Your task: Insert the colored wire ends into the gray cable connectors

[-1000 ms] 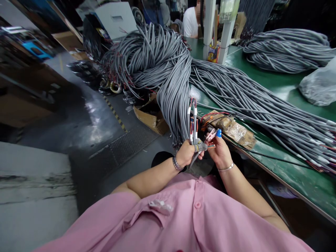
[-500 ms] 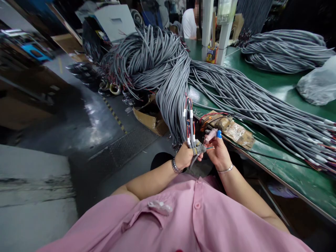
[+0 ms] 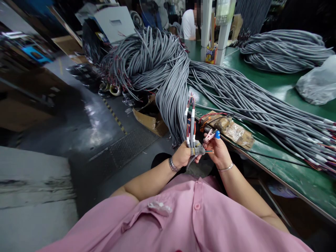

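Observation:
My left hand (image 3: 183,154) is closed round several grey cables (image 3: 192,126) that stand upright from the fist. White bands and bare coloured wires show at their ends. A grey cover sits on the left thumb, and thin coloured wires (image 3: 209,152) stick out past it toward the right. Close beside it, my right hand (image 3: 220,152) is closed on a small pink clip (image 3: 209,135), which looks like a clothes peg. Blue wrapping covers the right thumb tip. The right fingers are partly hidden, so whether they touch the wires I cannot tell.
A thick bundle of grey cables (image 3: 173,84) hangs over the green table (image 3: 291,178), and more cables (image 3: 252,94) lie across it. A taped wooden block (image 3: 236,133) sits at the near edge. An open carton (image 3: 148,119) stands below. A person (image 3: 188,24) is at the back.
The pink clip has turned in my right hand and shows more clearly. The held cable tops have shifted slightly right, and the coloured wires by my left thumb have moved a little lower.

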{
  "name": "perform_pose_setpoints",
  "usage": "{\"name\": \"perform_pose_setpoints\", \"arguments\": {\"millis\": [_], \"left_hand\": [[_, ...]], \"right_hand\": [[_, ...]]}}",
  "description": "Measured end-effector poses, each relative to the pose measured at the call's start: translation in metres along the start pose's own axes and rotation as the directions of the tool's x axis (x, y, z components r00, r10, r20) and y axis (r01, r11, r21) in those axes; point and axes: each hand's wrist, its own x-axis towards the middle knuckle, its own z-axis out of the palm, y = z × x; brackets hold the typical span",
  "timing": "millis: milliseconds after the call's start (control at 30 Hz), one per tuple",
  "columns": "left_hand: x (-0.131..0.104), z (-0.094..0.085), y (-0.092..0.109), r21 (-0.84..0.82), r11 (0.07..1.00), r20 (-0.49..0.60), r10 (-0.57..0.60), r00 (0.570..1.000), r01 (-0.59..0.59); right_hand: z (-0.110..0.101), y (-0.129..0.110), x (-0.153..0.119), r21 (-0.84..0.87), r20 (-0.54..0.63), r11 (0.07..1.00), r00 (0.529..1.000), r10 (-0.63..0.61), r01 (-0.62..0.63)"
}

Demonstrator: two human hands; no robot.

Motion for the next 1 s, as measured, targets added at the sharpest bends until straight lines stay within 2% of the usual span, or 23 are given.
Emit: {"name": "perform_pose_setpoints", "arguments": {"millis": [100,400,733,1000], "left_hand": [[0.002,0.002,0.001,0.018,1.0,0.021,-0.024,1.0,0.024],[0.011,0.005,-0.002,0.031,0.999,-0.073,-0.036,0.997,0.039],[0.011,0.002,-0.004,0.063,0.997,-0.129,-0.043,0.991,0.051],[0.008,0.005,-0.003,0.096,0.994,-0.104,-0.049,0.993,0.059]], "right_hand": [[-0.001,0.002,0.002,0.038,0.004,0.999,1.0,-0.012,0.012],[0.001,0.004,0.001,0.011,0.087,1.0,0.996,0.021,-0.022],[0.004,0.002,0.003,0.02,0.025,0.999,0.999,-0.033,0.032],[0.006,0.001,0.001,0.012,-0.024,1.0,1.0,-0.011,0.011]]}}
